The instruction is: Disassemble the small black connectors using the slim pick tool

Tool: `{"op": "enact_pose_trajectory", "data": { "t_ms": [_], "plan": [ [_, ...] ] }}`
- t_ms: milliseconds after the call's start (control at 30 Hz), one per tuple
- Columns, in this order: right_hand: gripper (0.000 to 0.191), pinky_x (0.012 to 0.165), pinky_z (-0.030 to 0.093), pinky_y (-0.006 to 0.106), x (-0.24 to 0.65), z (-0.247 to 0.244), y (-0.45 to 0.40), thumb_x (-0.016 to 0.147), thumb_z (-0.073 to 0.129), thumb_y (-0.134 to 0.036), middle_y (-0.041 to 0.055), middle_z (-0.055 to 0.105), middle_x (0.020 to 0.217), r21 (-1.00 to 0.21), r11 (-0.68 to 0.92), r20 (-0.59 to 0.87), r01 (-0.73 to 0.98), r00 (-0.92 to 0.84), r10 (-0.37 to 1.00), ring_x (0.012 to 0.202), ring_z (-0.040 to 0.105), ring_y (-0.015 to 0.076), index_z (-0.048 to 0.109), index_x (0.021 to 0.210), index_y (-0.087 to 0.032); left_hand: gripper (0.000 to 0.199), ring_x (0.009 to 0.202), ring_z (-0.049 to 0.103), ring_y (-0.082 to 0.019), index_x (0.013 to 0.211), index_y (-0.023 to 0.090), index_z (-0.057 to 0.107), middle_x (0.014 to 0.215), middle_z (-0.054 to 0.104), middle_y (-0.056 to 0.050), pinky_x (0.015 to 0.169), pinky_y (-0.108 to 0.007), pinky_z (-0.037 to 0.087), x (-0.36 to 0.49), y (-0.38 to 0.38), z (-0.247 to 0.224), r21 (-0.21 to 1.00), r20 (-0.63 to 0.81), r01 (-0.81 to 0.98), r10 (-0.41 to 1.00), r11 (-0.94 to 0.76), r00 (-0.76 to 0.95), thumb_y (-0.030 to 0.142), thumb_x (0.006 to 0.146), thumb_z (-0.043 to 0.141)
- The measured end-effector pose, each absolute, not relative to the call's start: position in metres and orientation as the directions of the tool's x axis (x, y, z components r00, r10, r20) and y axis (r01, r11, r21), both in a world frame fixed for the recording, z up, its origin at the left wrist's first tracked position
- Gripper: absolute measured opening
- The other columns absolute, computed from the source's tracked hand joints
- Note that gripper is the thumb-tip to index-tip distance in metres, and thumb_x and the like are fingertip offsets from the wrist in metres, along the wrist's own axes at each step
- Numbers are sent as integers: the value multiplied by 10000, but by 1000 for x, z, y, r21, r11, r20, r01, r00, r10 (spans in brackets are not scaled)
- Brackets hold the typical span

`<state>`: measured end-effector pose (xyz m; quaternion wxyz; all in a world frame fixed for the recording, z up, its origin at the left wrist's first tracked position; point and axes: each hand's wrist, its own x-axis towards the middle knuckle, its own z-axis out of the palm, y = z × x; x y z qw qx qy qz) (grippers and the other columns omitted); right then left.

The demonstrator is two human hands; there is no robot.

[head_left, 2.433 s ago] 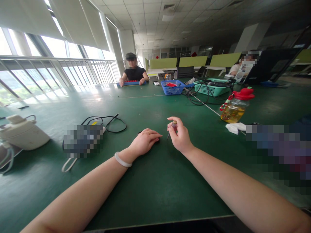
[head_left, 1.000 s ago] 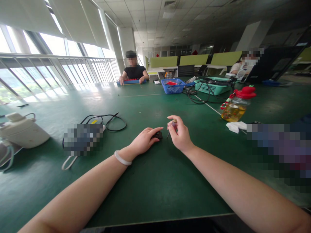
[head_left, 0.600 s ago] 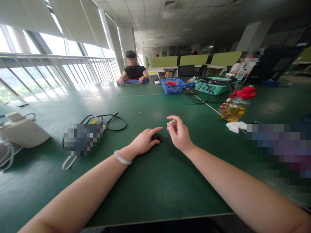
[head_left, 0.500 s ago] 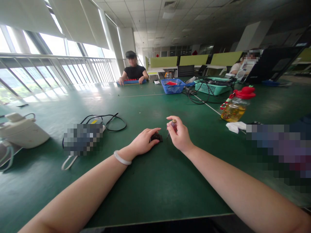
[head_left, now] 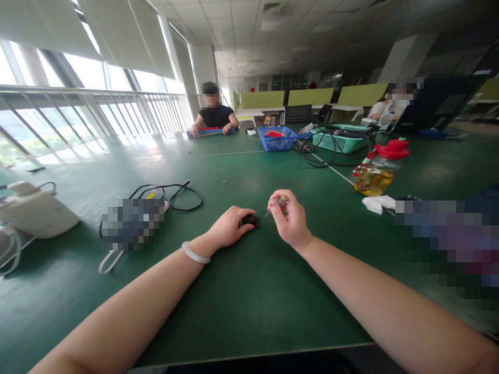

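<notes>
My left hand (head_left: 231, 227) rests on the green table (head_left: 241, 301), thumb and fingers gripping a small, dark, block-like part (head_left: 250, 221). Its far side is partly covered by my fingers, and its exact kind is too small to tell. Just right of it, my right hand (head_left: 290, 218) is closed around a small screwdriver (head_left: 282, 201) with a pale, see-through handle. The screwdriver is tilted, its thin shaft pointing down and left toward the dark part. A short gap separates the tip from the part.
To the left lie a blurred-out device with a black cable (head_left: 187, 197) and a white appliance (head_left: 39, 210). A red-capped bottle (head_left: 376, 174) stands at right. Blue (head_left: 277, 140) and green baskets (head_left: 339, 140) sit farther back. Across the table a person (head_left: 212, 111) handles a blue tray.
The screwdriver has tilted from nearly upright to a slant, its handle swinging right. My right hand has turned slightly with it. My left hand stays almost in place on the dark part.
</notes>
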<state>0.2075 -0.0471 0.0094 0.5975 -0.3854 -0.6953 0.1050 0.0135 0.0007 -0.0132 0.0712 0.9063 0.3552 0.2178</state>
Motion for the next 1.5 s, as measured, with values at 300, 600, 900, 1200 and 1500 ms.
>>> {"op": "enact_pose_trajectory", "data": {
  "t_ms": [300,600,900,1200,1500],
  "plan": [
    [40,631,475,269,204,10,-56,897,488,-256,9,607,737,-566,722,761,398,-84,643,630,579,132,489,873,-225,360,970,596,-230,1188,215,584,1003,669,-64,907,-379,471,14,0,-11,274,341,617,674,-738,655,308,842,625],
    [60,630,477,271,205,5,-49,921,455,-255,37,598,852,-603,728,767,325,-15,642,663,569,128,491,895,-216,411,976,589,-231,1234,223,546,1029,657,-65,913,-375,467,13,0,-11,290,310,633,696,-718,647,314,840,622],
    [83,607,467,277,206,2,-42,935,441,-280,32,594,829,-673,685,717,278,20,696,640,561,126,486,936,-210,371,1035,569,-246,1176,231,543,1124,643,-47,936,-392,455,14,-1,-10,332,295,644,724,-689,623,328,826,621],
    [117,548,452,265,206,1,-40,945,431,-324,10,596,805,-715,672,695,192,94,713,563,533,105,475,930,-217,339,1009,573,-239,1154,246,558,1085,653,-34,915,-383,458,14,-1,-9,335,287,642,723,-690,628,347,835,607],
    [124,543,442,269,207,-1,-34,948,426,-328,8,593,805,-732,654,678,194,106,727,558,522,103,473,920,-217,331,999,579,-237,1142,245,567,1070,654,-34,907,-377,461,15,-1,-7,342,279,643,727,-685,627,335,827,614]
  ]
}}
